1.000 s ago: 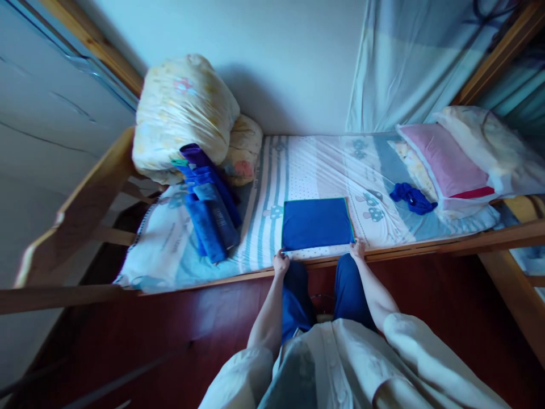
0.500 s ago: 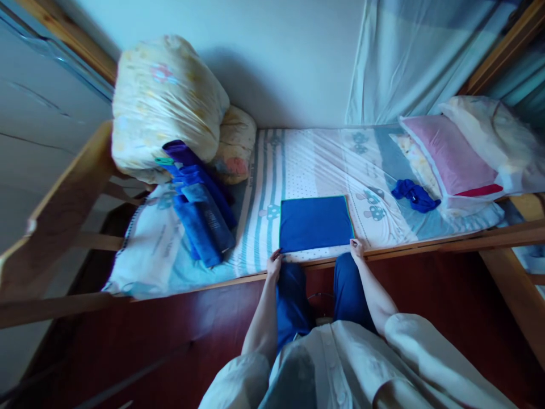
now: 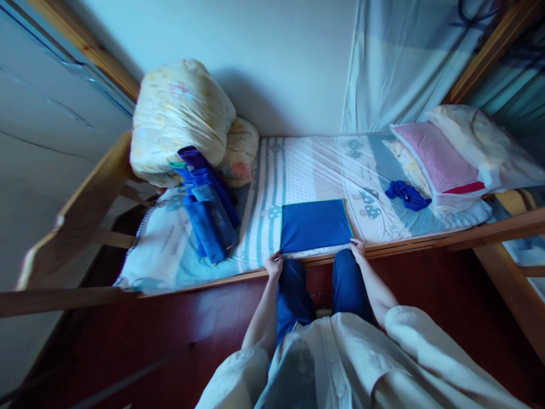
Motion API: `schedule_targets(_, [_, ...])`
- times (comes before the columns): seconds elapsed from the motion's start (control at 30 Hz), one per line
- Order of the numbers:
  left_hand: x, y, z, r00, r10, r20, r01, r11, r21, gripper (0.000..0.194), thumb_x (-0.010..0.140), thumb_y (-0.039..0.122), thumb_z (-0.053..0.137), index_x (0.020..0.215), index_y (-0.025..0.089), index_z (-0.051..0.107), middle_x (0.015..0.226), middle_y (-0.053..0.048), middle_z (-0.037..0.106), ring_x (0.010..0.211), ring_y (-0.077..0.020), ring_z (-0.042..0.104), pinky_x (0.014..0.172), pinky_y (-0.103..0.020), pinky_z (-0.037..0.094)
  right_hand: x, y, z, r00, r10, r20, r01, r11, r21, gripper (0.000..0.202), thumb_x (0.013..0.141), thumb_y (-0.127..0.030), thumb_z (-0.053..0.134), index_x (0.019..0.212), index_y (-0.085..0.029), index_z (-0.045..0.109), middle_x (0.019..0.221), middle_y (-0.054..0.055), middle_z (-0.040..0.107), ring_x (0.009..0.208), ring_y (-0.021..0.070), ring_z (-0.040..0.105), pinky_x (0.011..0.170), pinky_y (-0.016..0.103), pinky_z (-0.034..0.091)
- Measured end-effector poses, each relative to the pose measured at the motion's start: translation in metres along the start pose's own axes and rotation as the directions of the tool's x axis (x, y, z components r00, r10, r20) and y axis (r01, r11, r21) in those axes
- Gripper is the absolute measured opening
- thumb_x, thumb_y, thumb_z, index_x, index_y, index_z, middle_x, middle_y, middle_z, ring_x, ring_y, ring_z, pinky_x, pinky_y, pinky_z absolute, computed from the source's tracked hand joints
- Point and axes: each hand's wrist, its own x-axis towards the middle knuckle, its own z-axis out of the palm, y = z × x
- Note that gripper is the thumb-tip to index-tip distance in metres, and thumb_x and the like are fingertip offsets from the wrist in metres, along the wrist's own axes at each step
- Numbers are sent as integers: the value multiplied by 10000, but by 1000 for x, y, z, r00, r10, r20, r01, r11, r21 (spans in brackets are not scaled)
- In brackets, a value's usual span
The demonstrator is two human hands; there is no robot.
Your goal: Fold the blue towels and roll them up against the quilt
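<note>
Bed (image 3: 426, 244), wooden frame, patterned sheet: landmark.
Bundled quilt (image 3: 181, 116): at the bed's left end.
Pink pillow (image 3: 434, 159): right end.
Stacked blue towels (image 3: 208, 213): against the quilt.
Folded blue cloth (image 3: 315, 225): at the bed's near edge, centre.
Crumpled blue item (image 3: 406, 195): beside the pillow.
Left hand (image 3: 273, 264), right hand (image 3: 358, 250): fingers pinching the cloth's near corners.
Risk: an uneven pull could skew the fold or drag it over the edge.
Containers: none seen.

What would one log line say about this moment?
left hand: grips near-left corner of folded blue cloth | right hand: grips near-right corner | cloth: flat on bed | beside: blue towel stack, crumpled blue cloth
</note>
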Motion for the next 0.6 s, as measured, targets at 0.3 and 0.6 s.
schedule_targets(0.3, [19,15,-2,996,91,5,-91,991,101,269,780,260,602,959,167,779,813,-97,754,942,-308,733,904,-418,546,15,-8,-4,995,20,93,-15,998,-56,344,690,-65,563,931,-142,796,889,73,808,826,210,740,914,347,576])
schedule_targets(0.6, [69,19,3,983,171,-64,-168,984,56,202,771,353,636,874,196,708,1010,-109,749,1062,-285,694,967,-397,531,66,-17,1,985,-166,48,169,984,-59,100,701,-171,673,758,-189,753,891,98,773,945,256,674,972,383,505])
